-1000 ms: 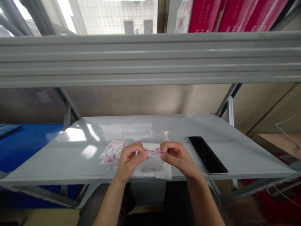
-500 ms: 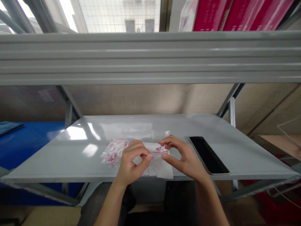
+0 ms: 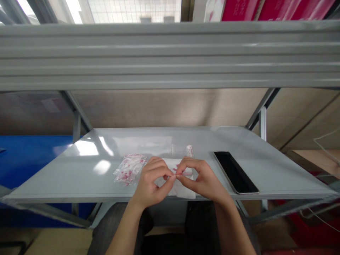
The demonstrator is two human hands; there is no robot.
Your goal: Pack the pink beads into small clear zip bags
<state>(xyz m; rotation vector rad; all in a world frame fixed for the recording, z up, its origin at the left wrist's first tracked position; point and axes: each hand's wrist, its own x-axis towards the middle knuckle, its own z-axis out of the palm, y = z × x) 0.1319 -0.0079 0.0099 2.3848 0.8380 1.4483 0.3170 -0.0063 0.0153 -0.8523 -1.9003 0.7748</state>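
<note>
- Bag (image 3: pixel 188 174), clear with a red strip, is left of the tablet (image 3: pixel 236 173), held at the fingertips.
- The left hand (image 3: pixel 153 180) and right hand (image 3: pixel 202 177) both pinch it, thumb against finger, tips meeting at the strip.
- It should be very light, limp and slick; such thin film probably creases sooner than it breaks.
- The strip looks like its firmest part, so likely the surest hold.
- The table's (image 3: pixel 66 180) front edge passes just nearer than the tablet's near end; a beam (image 3: pixel 170 55) crosses higher up, beyond the tablet.
- A pile of bags (image 3: pixel 129 170) lies well left of the tablet; elbow room seems wider past it.
</note>
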